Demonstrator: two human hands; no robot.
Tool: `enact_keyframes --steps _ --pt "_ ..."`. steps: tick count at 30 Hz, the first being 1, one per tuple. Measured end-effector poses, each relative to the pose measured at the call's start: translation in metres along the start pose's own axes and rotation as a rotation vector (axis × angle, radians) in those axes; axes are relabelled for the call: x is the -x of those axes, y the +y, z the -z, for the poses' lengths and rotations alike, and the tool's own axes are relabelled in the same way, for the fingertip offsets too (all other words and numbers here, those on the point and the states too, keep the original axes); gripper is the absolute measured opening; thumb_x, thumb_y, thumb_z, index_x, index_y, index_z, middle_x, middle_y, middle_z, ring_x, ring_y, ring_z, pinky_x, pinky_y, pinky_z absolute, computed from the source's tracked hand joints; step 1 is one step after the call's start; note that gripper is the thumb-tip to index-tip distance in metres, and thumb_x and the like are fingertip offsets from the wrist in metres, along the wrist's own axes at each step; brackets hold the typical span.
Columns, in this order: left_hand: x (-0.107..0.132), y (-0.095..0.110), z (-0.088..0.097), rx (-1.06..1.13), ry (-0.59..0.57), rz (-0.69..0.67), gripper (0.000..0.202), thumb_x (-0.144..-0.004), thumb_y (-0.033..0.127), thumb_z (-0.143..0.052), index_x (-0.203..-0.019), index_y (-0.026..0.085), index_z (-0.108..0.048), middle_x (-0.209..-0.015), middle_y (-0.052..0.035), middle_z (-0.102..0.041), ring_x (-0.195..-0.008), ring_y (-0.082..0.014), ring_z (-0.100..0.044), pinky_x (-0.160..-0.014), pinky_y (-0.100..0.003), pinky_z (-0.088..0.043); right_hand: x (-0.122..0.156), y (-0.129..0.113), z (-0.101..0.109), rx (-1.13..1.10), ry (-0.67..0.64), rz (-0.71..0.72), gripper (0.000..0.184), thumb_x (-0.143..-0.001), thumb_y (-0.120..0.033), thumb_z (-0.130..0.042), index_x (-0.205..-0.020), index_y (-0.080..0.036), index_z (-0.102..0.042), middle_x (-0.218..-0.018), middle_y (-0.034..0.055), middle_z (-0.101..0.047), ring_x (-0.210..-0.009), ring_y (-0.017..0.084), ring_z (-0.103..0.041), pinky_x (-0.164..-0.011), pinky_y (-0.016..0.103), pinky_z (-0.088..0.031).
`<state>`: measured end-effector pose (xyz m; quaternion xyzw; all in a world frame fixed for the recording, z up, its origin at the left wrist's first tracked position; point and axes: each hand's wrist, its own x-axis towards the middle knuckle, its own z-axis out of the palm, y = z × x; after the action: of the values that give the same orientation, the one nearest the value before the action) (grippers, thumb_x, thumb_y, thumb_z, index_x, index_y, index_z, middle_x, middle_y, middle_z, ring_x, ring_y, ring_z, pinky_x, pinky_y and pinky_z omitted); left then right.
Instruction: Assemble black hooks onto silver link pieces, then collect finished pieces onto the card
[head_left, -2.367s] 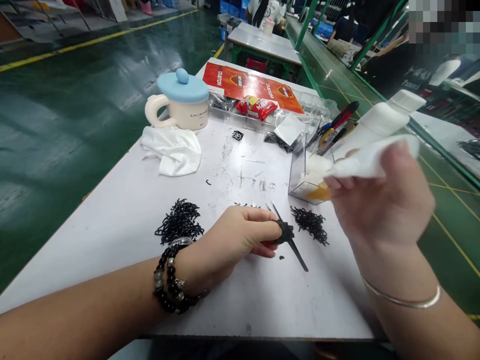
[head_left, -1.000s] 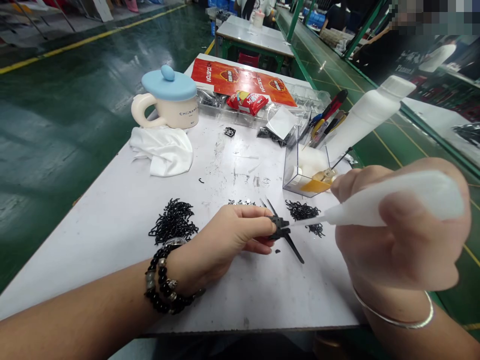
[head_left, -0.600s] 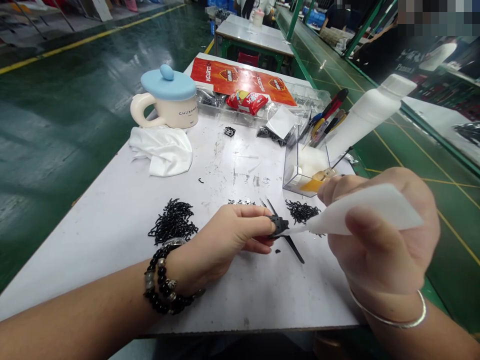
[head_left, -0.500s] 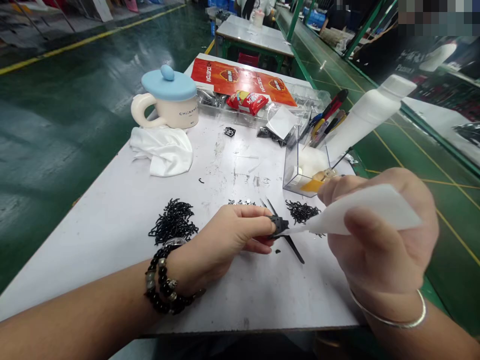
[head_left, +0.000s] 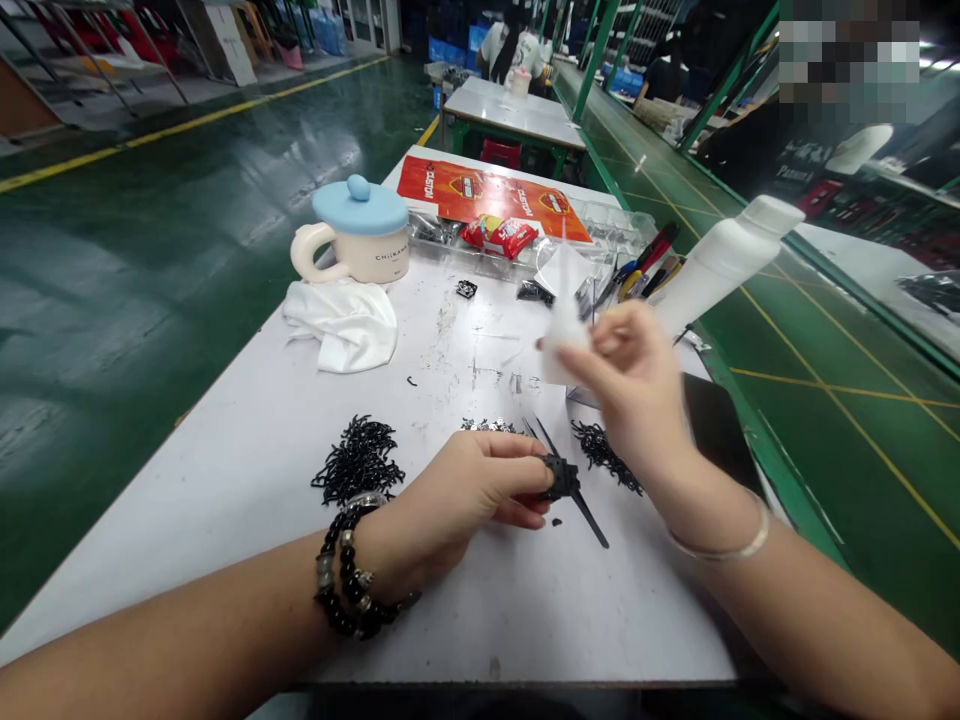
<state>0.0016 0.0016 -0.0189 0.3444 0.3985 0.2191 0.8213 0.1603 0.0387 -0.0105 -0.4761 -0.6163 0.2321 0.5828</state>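
Two hands: I see both of them above the white surface [head_left: 525, 625], and they do not touch each other.
Left hand [head_left: 469, 490]: the fingers are closed and grip a small black plastic part [head_left: 559, 478] with thin spikes on two sides. I cannot tell exactly what kind of part it is.
Right hand [head_left: 630, 385]: it is raised above the surface, and the fingers pinch a white sheet [head_left: 562, 335] that stands up from them.
Black part place: it is in the left hand, near the front of the surface, just beside the right heap of small black curved pieces [head_left: 604, 458]. A second heap of black curved pieces [head_left: 358, 462] lies on the left.
Wrists: a black bead bracelet [head_left: 349, 570] is on the left wrist, and a thin silver bangle [head_left: 720, 540] is on the right wrist.
Further on the surface: I see a white mug with a blue lid [head_left: 358, 230], a white cloth [head_left: 341, 325], an orange printed card [head_left: 487, 195] and a red snack packet [head_left: 501, 236].
Right side: a white plastic bottle [head_left: 727, 262] is tilted just beyond the right hand.
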Motion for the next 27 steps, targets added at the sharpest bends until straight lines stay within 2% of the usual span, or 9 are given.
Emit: enact_keyframes --steps 3,6,9,13,15,17,19,22,27 --pt "0.001 0.0 -0.002 -0.025 -0.015 -0.004 0.007 -0.064 0.013 -0.064 -0.071 0.012 -0.065 -0.06 -0.0002 -0.058 -0.057 -0.0083 -0.055 -0.053 -0.017 -0.048 -0.016 0.024 -0.03 0.191 -0.284 -0.015 0.031 -0.069 -0.017 -0.061 -0.088 -0.023 -0.037 -0.066 -0.0063 -0.048 -0.062 0.011 -0.052 -0.061 0.027 -0.042" --pt "0.001 0.0 -0.002 -0.057 -0.029 -0.001 0.009 -0.063 0.015 -0.064 -0.072 0.012 -0.065 -0.061 -0.0006 -0.058 -0.058 -0.0093 -0.055 -0.052 -0.017 -0.048 -0.027 0.043 -0.06 0.278 -0.366 0.032 0.036 -0.069 -0.013 -0.057 -0.098 -0.022 -0.038 -0.066 -0.0054 -0.051 -0.062 0.013 -0.052 -0.063 0.029 -0.044" --pt "0.0 0.001 -0.002 -0.078 -0.041 -0.004 0.007 -0.063 0.015 -0.063 -0.069 0.012 -0.064 -0.062 -0.0007 -0.057 -0.059 -0.0094 -0.055 -0.051 -0.017 -0.047 -0.029 0.044 -0.069 0.366 -0.387 0.105 0.046 -0.07 -0.015 -0.057 -0.11 -0.018 -0.037 -0.085 0.0038 -0.059 -0.073 0.018 -0.056 -0.069 0.035 -0.047" --pt "-0.001 0.001 -0.001 -0.071 -0.043 -0.001 0.007 -0.064 0.016 -0.063 -0.071 0.013 -0.063 -0.062 -0.0007 -0.058 -0.057 -0.0084 -0.053 -0.052 -0.017 -0.046 -0.021 0.014 -0.024 0.469 -0.31 0.326 0.055 -0.074 -0.019 -0.059 -0.123 -0.018 -0.035 -0.119 0.0129 -0.05 -0.11 0.026 -0.046 -0.098 0.046 -0.035" --pt "0.0 0.0 -0.001 -0.074 -0.037 0.002 0.009 -0.064 0.016 -0.064 -0.072 0.013 -0.064 -0.063 -0.001 -0.058 -0.059 -0.0091 -0.055 -0.053 -0.018 -0.047 -0.015 0.0 0.016 0.676 -0.102 0.533 0.046 -0.077 -0.022 -0.059 -0.12 -0.019 -0.043 -0.116 0.0123 -0.052 -0.11 0.028 -0.047 -0.094 0.047 -0.038" --pt "0.001 0.0 -0.001 -0.076 -0.032 0.014 0.01 -0.063 0.017 -0.065 -0.072 0.012 -0.064 -0.063 -0.0015 -0.058 -0.061 -0.0101 -0.056 -0.054 -0.018 -0.047 -0.008 -0.005 0.054 0.833 0.133 0.454 0.045 -0.075 -0.025 -0.062 -0.118 -0.02 -0.048 -0.109 0.0112 -0.054 -0.1 0.028 -0.051 -0.085 0.045 -0.043" --pt "0.001 -0.001 -0.001 -0.083 -0.027 0.028 0.01 -0.063 0.017 -0.065 -0.072 0.012 -0.064 -0.064 -0.0018 -0.059 -0.062 -0.0103 -0.057 -0.055 -0.018 -0.047 -0.002 -0.001 0.082 0.902 0.178 0.295 0.045 -0.075 -0.028 -0.063 -0.118 -0.021 -0.05 -0.104 0.0085 -0.059 -0.088 0.024 -0.055 -0.076 0.041 -0.045" --pt "0.0 -0.002 -0.002 -0.097 -0.028 0.024 0.011 -0.064 0.017 -0.065 -0.073 0.012 -0.065 -0.065 -0.002 -0.059 -0.061 -0.0096 -0.056 -0.054 -0.018 -0.047 0.005 0.011 0.098 0.914 0.108 0.153 0.028 -0.078 -0.028 -0.06 -0.106 -0.025 -0.058 -0.084 0.001 -0.066 -0.076 0.018 -0.061 -0.066 0.032 -0.046" --pt "-0.001 -0.002 -0.002 -0.09 -0.051 -0.004 0.008 -0.065 0.017 -0.064 -0.07 0.011 -0.066 -0.066 -0.0023 -0.058 -0.062 -0.0089 -0.054 -0.054 -0.017 -0.047 0.011 0.014 0.094 0.991 0.2 0.237 0.018 -0.076 -0.026 -0.061 -0.094 -0.022 -0.061 -0.072 -0.0014 -0.066 -0.061 0.015 -0.06 -0.075 0.037 -0.044"
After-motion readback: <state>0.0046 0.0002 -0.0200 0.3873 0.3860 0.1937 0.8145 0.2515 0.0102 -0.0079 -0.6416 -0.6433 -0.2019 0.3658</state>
